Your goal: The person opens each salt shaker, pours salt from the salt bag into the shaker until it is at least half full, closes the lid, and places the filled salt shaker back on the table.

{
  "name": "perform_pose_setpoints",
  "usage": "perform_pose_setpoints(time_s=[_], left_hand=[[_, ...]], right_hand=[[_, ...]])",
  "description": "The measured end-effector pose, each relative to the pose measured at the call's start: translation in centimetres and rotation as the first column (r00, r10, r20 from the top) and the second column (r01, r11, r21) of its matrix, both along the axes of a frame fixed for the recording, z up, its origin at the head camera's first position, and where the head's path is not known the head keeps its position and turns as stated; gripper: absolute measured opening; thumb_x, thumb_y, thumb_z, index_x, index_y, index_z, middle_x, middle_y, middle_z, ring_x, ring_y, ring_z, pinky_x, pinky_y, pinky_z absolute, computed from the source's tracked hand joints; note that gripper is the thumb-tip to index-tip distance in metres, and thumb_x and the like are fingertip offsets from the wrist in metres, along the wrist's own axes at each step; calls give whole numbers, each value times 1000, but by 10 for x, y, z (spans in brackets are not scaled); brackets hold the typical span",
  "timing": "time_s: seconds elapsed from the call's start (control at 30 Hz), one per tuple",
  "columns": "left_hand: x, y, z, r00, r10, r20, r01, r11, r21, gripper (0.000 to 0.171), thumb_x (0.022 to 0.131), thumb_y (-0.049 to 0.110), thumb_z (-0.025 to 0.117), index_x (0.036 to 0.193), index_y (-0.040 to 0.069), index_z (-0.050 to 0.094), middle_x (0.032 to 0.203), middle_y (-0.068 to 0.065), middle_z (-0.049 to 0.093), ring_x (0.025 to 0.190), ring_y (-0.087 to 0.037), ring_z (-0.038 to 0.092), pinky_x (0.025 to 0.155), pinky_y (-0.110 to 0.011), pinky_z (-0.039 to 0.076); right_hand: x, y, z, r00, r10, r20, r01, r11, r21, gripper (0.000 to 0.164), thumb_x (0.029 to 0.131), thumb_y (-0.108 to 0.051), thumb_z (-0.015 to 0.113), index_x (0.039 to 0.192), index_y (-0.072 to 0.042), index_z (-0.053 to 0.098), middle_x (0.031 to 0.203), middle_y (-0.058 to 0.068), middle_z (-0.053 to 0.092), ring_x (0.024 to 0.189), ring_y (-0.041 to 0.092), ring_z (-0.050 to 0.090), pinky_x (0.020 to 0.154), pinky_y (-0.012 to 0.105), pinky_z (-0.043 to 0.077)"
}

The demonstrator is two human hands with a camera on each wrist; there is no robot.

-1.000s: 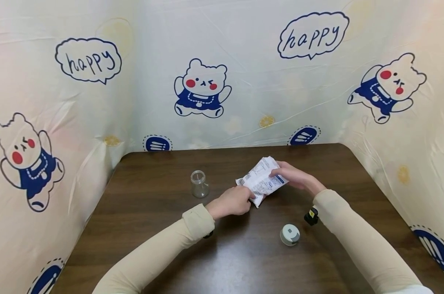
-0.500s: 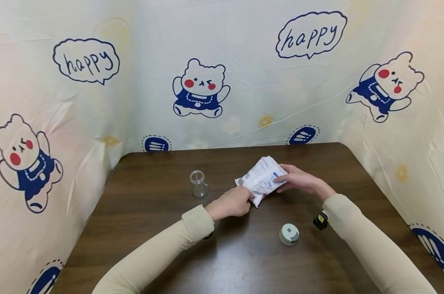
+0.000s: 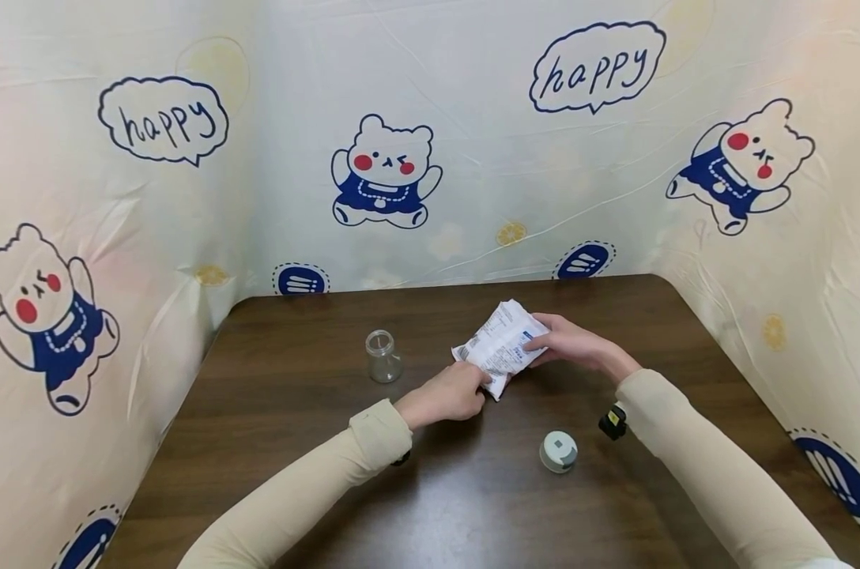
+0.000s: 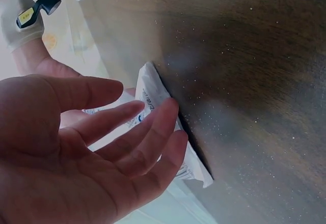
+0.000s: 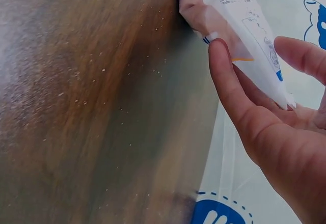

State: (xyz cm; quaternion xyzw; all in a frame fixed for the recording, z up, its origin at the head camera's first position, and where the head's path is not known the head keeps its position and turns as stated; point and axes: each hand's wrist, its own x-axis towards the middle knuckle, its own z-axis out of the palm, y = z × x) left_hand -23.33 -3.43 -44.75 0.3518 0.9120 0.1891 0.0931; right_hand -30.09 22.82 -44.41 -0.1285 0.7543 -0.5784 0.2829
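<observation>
A white printed plastic packet (image 3: 504, 341) lies tilted over the table between my two hands. My right hand (image 3: 575, 344) holds its right end, thumb over the printed face and fingers behind. In the right wrist view, the packet (image 5: 239, 25) shows a pinkish underside with an orange line. My left hand (image 3: 450, 393) is at the packet's lower left edge, with a fingertip against it. The left wrist view shows that hand's fingers loosely bent, overlapping the packet (image 4: 153, 94), with a gap between thumb and index finger.
A glass jar (image 3: 383, 359) without a lid stands left of the packet. A round whitish lid-like piece (image 3: 559, 452) lies nearer, right of centre. The brown wooden table (image 3: 430, 514) is enclosed by printed cloth (image 3: 465, 142) at the back and sides.
My right hand has shifted its hold on the packet's right end, its thumb now lower on the printed face. The left hand, jar and lid-like piece stay about where they were.
</observation>
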Motion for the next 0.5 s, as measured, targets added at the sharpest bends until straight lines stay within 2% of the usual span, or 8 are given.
perform_pose_setpoints(time_s=[0.03, 0.23, 0.27, 0.5], left_hand=[[-5, -1, -11, 1000, -15, -17, 15, 1000, 18, 18, 86, 1, 61, 71, 11, 59, 63, 2, 42, 66, -19, 47, 61, -34, 45], [-5, -2, -13, 999, -36, -24, 37, 999, 26, 16, 86, 1, 62, 73, 11, 62, 62, 3, 44, 66, -19, 48, 62, -34, 46], [0, -1, -1, 1000, -28, -9, 28, 1000, 13, 16, 85, -2, 64, 73, 9, 62, 62, 2, 44, 66, -19, 48, 63, -34, 46], [5, -1, 3, 1000, -7, -9, 6, 999, -31, 18, 88, 0, 67, 73, 10, 63, 61, 4, 42, 67, -18, 48, 63, -32, 44]], right_hand=[[0, -2, 1, 1000, -3, 0, 3, 1000, 6, 66, 103, -3, 59, 162, 3, 28, 142, 28, 52, 116, 31, 60, 96, 49, 56], [-4, -10, 3, 1000, -2, 0, 2, 999, 40, 65, 103, -5, 59, 161, 3, 31, 144, 26, 51, 116, 32, 59, 99, 51, 54], [-5, -11, 3, 1000, -2, -1, 2, 999, 46, 64, 103, -5, 59, 161, 2, 32, 144, 26, 51, 116, 32, 59, 99, 51, 54], [-4, -16, 7, 1000, 27, -15, -26, 998, 51, 61, 104, -7, 59, 159, 4, 34, 142, 26, 53, 117, 33, 60, 98, 48, 55]])
